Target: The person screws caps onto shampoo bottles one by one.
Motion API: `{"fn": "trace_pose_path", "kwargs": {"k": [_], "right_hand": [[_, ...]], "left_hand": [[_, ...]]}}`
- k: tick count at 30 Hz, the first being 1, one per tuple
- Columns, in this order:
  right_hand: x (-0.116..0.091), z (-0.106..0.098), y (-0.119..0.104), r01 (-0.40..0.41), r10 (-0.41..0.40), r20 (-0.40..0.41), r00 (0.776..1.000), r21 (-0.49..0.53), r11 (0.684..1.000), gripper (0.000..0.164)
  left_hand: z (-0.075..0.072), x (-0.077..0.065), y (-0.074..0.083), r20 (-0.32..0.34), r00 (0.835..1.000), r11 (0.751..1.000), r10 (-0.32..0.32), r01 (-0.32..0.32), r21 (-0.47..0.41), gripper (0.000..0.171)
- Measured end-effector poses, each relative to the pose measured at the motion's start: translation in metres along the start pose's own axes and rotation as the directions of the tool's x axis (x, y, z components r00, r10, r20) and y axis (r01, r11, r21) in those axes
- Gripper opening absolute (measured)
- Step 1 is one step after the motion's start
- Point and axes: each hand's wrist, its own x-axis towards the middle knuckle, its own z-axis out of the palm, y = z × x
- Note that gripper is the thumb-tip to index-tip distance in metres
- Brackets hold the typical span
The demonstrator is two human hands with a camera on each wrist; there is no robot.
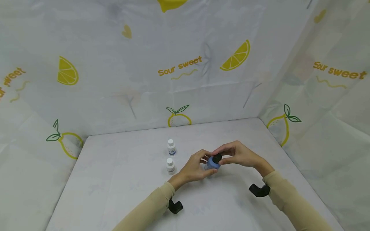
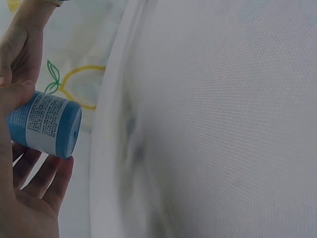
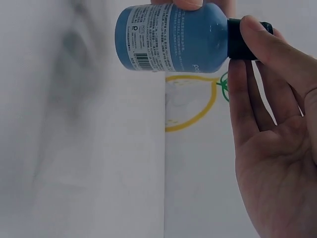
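A small blue bottle [image 1: 212, 163] with a printed label and a black cap [image 1: 217, 158] is held between the two hands above the table. My left hand [image 1: 194, 166] grips the bottle's body, thumb on one side and fingers on the other. With thumb and fingers my right hand [image 1: 237, 154] pinches the black cap, which sits on the bottle's neck. The right wrist view shows the blue bottle [image 3: 198, 39] lying sideways in the picture, its barcode and label facing the camera. In the left wrist view its flat base shows.
Two small white bottles with white caps stand upright left of the hands: a nearer one [image 1: 171, 166] and a farther one [image 1: 171, 148]. The white table [image 1: 110, 179] ends at a lemon-printed curtain [image 1: 144, 96] behind and on both sides. Black curved pieces sit at both wrists.
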Motion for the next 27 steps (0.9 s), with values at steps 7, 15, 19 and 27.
{"fn": "trace_pose_path", "kwargs": {"k": [7, 15, 19, 27], "right_hand": [[0.001, 0.004, 0.003, -0.016, 0.016, -0.015, 1.0, -0.028, 0.999, 0.042], [0.004, 0.005, 0.007, -0.105, 0.101, -0.11, 0.989, -0.03, 0.994, 0.031], [0.004, 0.007, 0.009, -0.123, 0.116, -0.139, 0.983, -0.038, 0.992, 0.022], [0.003, 0.005, 0.011, -0.128, 0.109, -0.185, 0.977, -0.091, 0.988, 0.007]], "left_hand": [[0.001, -0.001, -0.006, 0.003, 0.999, 0.999, -0.042, 0.042, 0.022, 0.052], [-0.002, -0.007, -0.016, -0.017, 0.992, 0.991, -0.127, 0.127, 0.034, 0.049], [-0.002, -0.01, -0.019, -0.029, 0.991, 0.99, -0.134, 0.135, 0.037, 0.05], [-0.003, -0.01, -0.018, -0.007, 0.983, 0.982, -0.186, 0.186, 0.019, 0.054]]}}
